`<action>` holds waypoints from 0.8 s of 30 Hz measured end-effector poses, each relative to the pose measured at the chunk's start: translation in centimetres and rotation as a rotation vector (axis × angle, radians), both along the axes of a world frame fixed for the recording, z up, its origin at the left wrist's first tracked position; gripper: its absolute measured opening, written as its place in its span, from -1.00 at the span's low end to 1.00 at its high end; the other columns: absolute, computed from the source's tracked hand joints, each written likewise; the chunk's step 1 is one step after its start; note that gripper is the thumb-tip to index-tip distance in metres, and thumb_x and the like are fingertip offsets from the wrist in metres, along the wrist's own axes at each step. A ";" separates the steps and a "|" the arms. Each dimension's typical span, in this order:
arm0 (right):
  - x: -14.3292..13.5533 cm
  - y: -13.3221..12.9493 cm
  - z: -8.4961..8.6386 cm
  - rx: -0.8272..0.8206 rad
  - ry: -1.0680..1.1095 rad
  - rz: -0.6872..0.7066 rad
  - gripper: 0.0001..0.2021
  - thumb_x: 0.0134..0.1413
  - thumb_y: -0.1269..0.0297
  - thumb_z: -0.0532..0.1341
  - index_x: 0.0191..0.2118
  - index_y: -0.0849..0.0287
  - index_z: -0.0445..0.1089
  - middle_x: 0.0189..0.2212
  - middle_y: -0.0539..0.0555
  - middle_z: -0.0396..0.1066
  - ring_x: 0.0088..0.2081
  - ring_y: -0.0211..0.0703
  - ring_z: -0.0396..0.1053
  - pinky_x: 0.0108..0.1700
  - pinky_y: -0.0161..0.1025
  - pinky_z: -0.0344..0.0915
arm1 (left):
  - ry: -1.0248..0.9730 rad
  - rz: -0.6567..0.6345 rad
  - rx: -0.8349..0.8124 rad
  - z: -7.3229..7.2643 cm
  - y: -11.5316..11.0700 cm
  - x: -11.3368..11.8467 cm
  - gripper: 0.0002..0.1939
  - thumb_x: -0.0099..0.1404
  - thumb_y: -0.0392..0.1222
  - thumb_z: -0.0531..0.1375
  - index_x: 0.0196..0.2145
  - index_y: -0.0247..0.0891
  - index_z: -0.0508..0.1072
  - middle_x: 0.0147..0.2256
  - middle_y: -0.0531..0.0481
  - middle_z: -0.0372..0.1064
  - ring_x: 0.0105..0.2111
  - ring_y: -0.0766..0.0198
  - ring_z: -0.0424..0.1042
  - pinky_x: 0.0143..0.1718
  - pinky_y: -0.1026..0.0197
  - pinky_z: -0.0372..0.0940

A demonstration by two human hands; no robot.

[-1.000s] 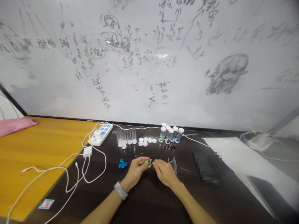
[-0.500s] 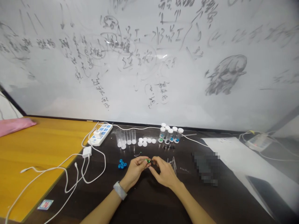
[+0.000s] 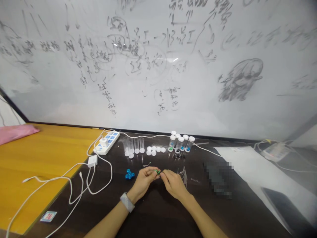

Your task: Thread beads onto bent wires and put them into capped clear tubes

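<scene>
Above the dark tabletop, the fingertips of my left hand [image 3: 143,181] pinch a small shiny green metallic piece [image 3: 158,172]. My right hand [image 3: 174,185] meets it from the right, with thumb and index finger pressed together. Whatever lies between those right fingers is hidden. Left of my hands lies a cluster of shiny blue pieces [image 3: 129,174]. Thin bent metal wires [image 3: 183,175] rest just past my right hand, and a single bent wire [image 3: 146,164] lies beyond my left fingertips.
Clear tubes [image 3: 136,145] stand at the back beside several white caps [image 3: 154,149]. Capped tubes [image 3: 180,143] hold coloured pieces, with small black pieces [image 3: 180,156] in front. A power strip [image 3: 107,143], white cables [image 3: 70,185], white paper [image 3: 237,158] and a dark flat device [image 3: 284,208] lie around.
My right fingers have closed further and lie flatter against the right side of the green piece. A dark bit seen at their tips before is now covered. My left hand stays almost still.
</scene>
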State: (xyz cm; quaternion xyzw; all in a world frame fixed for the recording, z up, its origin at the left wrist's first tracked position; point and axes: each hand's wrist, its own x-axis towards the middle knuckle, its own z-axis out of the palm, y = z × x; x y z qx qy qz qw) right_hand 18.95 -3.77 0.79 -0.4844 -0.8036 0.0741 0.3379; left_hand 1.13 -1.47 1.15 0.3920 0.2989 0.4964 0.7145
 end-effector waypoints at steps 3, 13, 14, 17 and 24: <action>-0.1 -0.2 0.2 -0.052 0.043 -0.007 -0.71 0.44 0.25 -0.05 -0.32 0.11 0.30 -0.44 0.01 0.42 -0.40 -0.16 0.41 -0.32 -0.27 0.23 | -0.005 -0.003 0.012 -0.1 0.0 0.0 -0.69 0.06 -0.15 0.48 -0.25 -0.33 0.62 -0.25 -0.14 0.59 -0.27 0.23 0.54 -0.10 0.20 0.38; 0.2 -0.3 0.5 -0.070 0.019 -0.003 -0.66 0.46 0.26 -0.10 -0.35 0.11 0.29 -0.47 0.00 0.42 -0.42 -0.17 0.43 -0.31 -0.27 0.22 | 0.030 -0.011 0.024 -0.1 -0.2 0.1 -0.68 0.06 -0.12 0.48 -0.26 -0.35 0.62 -0.26 -0.14 0.59 -0.26 0.22 0.54 -0.09 0.18 0.39; 0.2 -0.3 0.5 -0.068 0.024 -0.006 -0.71 0.44 0.25 -0.06 -0.32 0.11 0.29 -0.46 0.00 0.42 -0.41 -0.17 0.43 -0.32 -0.27 0.22 | 0.024 -0.004 0.018 -0.1 -0.2 0.1 -0.67 0.06 -0.11 0.48 -0.26 -0.34 0.62 -0.25 -0.14 0.59 -0.26 0.22 0.54 -0.09 0.18 0.39; 0.3 -0.4 0.9 -0.005 0.014 0.006 -0.87 0.36 0.20 0.09 -0.15 0.12 0.29 -0.36 0.03 0.45 -0.32 -0.12 0.45 -0.29 -0.27 0.23 | 0.005 0.013 -0.009 0.0 0.0 0.1 -0.65 0.03 -0.10 0.50 -0.25 -0.33 0.62 -0.25 -0.14 0.59 -0.28 0.22 0.54 -0.11 0.17 0.40; 0.2 -0.4 0.8 -0.014 0.001 0.004 -0.66 0.44 0.26 -0.08 -0.38 0.11 0.27 -0.48 0.01 0.40 -0.44 -0.19 0.40 -0.34 -0.28 0.20 | 0.019 -0.016 0.004 -0.1 -0.2 0.1 -0.65 0.03 -0.10 0.50 -0.26 -0.35 0.62 -0.29 -0.14 0.59 -0.28 0.21 0.55 -0.09 0.17 0.39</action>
